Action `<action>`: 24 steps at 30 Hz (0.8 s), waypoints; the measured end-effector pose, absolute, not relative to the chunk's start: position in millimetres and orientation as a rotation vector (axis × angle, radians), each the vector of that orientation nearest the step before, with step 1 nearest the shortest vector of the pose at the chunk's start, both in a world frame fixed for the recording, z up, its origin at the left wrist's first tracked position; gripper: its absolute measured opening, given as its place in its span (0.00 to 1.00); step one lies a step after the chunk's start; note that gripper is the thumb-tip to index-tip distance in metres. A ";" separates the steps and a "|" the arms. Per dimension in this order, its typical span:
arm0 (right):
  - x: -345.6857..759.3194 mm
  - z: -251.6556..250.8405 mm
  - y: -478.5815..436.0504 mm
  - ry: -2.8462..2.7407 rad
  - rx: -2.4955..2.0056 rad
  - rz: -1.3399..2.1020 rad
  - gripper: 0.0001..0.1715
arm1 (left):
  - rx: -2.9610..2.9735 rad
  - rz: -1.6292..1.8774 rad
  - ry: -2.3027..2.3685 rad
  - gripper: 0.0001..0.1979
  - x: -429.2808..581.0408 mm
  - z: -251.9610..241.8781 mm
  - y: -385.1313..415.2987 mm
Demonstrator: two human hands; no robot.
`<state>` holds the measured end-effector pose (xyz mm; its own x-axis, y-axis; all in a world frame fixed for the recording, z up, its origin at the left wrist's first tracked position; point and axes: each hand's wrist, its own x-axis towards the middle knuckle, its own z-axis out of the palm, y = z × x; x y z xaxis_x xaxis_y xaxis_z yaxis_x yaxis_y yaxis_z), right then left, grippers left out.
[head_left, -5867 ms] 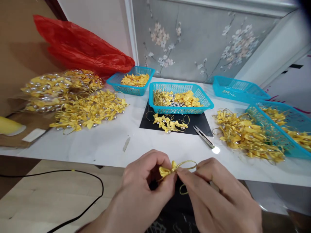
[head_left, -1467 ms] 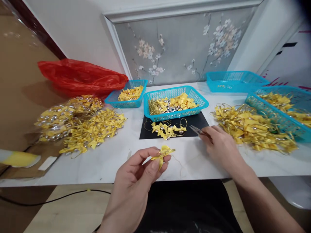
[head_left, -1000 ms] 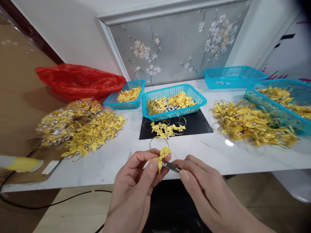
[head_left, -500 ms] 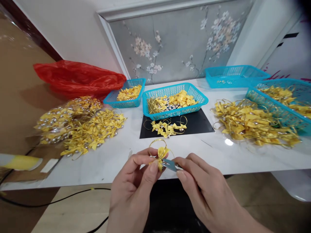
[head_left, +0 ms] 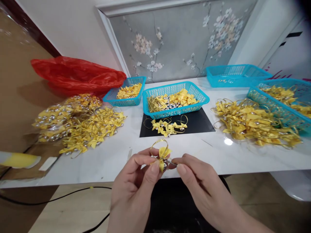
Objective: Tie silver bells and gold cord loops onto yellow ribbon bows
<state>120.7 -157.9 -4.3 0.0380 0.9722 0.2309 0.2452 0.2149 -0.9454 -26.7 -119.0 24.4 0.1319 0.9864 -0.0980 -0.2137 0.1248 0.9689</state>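
Snips [head_left: 171, 162] now closed in at bow [head_left: 162, 154], right hand [head_left: 196, 181] gripping them, left hand [head_left: 139, 181] pinching bow

Bow [head_left: 162, 154] in fingers: yellow, gold loop. Heaps of bows [head_left: 252, 122]: yellow with silver beads. Baskets [head_left: 174, 98]: turquoise lattice. Mat [head_left: 199, 124]: black. Bag [head_left: 77, 75] at worktop's far left corner: red. Worktop [head_left: 114, 155]: white, glossy. Wall panel [head_left: 177, 42]: grey, pale blossom pattern.
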 end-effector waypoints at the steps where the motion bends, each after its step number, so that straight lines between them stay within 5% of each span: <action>1: 120.4 -4.6 -157.9 -1.412 -1.237 0.893 0.17 | 1.018 1.142 1.017 0.06 -26.4 24.8 -119.1; 24: 120.8 -10.7 -152.4 -1.339 -1.235 1.028 0.18 | 1.101 1.117 0.933 0.03 -32.3 6.9 -112.0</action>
